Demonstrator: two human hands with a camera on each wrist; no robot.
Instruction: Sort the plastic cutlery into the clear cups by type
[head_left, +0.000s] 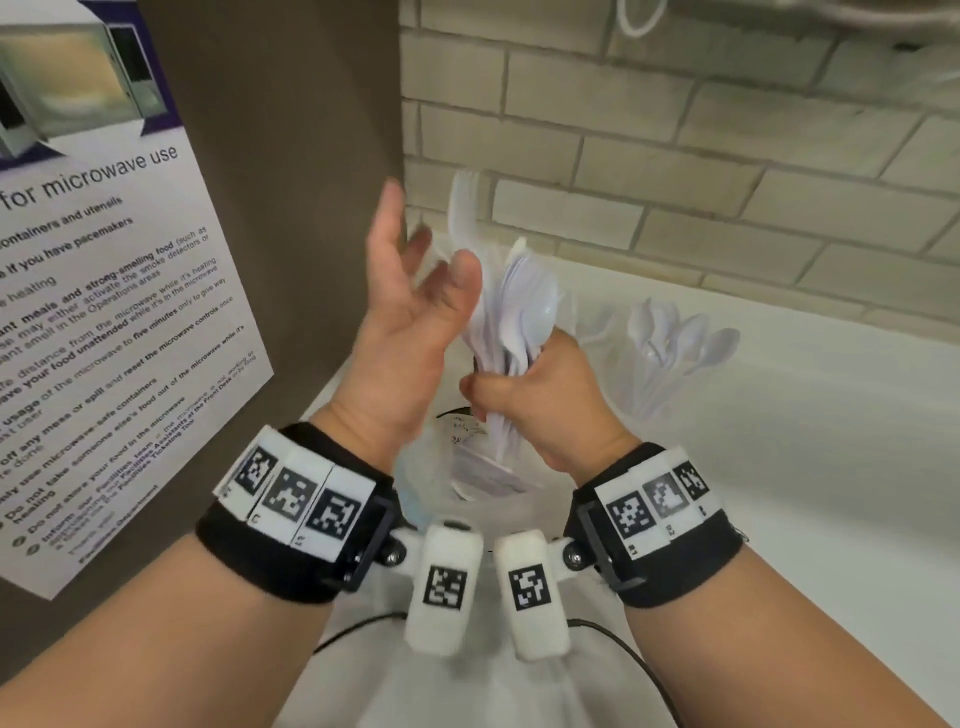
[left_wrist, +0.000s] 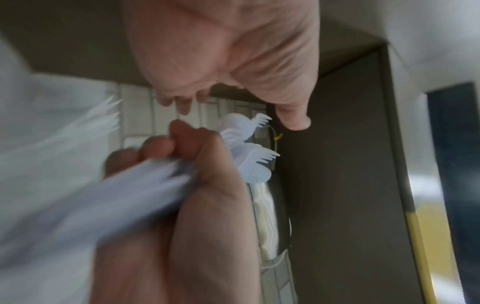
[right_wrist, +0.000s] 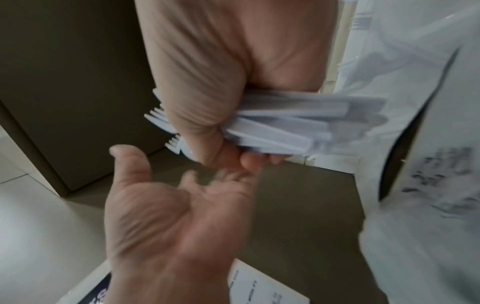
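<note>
Clearly gripping a mixed bundle of white plastic forks and spoons (head_left: 511, 317) in right hand (head_left: 540, 400), over the bag (head_left: 467, 467); left hand (head_left: 410, 312) spread, empty, ready to pick. Spoons (head_left: 675, 338) already cupped rightward.

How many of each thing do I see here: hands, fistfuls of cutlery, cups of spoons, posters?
Hands: 2, left hand open, right hand gripping the cutlery bundle
Cutlery bundle: 1
Cup of spoons: 1
Poster: 1
Total: 5
</note>
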